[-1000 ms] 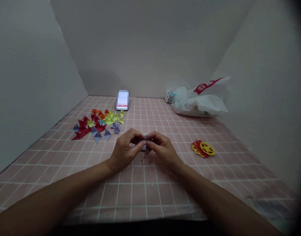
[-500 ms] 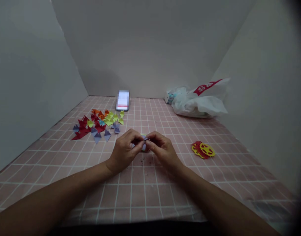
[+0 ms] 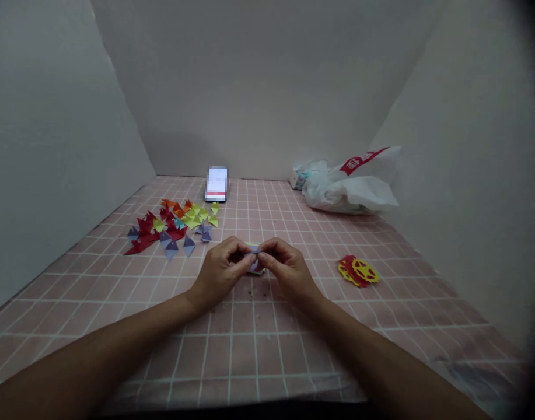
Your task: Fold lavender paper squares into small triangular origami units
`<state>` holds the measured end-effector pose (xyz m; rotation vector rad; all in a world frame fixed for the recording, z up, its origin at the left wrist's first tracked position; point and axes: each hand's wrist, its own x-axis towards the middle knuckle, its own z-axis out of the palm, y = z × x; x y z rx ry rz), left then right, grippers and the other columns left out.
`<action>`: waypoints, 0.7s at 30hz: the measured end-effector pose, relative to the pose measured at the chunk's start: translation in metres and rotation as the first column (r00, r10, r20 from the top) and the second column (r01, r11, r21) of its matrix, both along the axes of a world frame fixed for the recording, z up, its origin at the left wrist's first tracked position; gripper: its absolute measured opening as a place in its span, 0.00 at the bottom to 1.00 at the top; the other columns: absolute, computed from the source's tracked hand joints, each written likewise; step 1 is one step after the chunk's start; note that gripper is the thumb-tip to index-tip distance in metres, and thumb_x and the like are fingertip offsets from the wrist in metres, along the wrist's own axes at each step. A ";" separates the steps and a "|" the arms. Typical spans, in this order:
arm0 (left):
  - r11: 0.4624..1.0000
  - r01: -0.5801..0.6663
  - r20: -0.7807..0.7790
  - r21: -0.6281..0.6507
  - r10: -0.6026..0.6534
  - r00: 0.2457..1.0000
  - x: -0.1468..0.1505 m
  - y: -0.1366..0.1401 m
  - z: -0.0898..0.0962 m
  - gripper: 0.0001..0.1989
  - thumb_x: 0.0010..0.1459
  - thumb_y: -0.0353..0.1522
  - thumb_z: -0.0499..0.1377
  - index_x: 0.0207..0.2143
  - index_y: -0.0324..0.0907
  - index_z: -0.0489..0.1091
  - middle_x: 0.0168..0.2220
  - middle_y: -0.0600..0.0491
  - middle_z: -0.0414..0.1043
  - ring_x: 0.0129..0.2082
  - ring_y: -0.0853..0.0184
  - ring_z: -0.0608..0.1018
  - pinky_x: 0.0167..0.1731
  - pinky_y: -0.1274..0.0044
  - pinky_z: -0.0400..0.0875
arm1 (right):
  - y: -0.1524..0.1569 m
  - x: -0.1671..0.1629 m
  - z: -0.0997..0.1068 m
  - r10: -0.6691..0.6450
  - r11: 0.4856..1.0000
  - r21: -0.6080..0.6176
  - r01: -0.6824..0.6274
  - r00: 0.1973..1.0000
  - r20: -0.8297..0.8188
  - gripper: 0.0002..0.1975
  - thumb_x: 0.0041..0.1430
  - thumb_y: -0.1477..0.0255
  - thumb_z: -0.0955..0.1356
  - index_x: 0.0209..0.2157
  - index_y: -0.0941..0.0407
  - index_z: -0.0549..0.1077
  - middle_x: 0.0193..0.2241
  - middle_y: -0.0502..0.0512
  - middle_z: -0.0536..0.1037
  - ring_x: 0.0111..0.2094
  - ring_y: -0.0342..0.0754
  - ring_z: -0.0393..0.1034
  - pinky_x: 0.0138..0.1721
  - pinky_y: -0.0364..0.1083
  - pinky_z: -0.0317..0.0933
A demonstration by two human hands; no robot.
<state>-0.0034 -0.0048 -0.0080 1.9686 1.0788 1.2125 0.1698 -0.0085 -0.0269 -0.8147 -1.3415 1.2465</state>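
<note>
Pink gridded tablecloth (image 3: 245, 356), pale walls (image 3: 271, 87) (three); left grip (image 3: 221, 265), right grip (image 3: 290, 269) both pinching purple paper (image 3: 254, 251).

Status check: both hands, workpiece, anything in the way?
Left hand, right hand: both pinching small purple piece. Piece partly hidden by the grip. Folded-paper pile off left, red and yellow discs off right; neither in the way.

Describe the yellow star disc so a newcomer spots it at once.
On the pink gridded tablecloth, find the right hand. Look to its right, at the small pile of red and yellow cutouts. The yellow disc is the piece on top, at the pile's right, its star showing whole while its neighbours lie partly covered.
</note>
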 end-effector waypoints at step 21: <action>0.888 0.158 0.254 -0.432 -0.048 0.966 0.002 0.001 0.003 0.11 0.55 0.35 0.62 0.23 0.39 0.70 0.22 0.56 0.71 0.23 0.71 0.72 0.27 0.79 0.67 | 0.001 0.000 0.004 -0.048 0.998 -0.035 0.050 0.998 0.050 0.12 0.61 0.63 0.69 0.28 0.55 0.72 0.22 0.48 0.73 0.25 0.44 0.67 0.30 0.45 0.61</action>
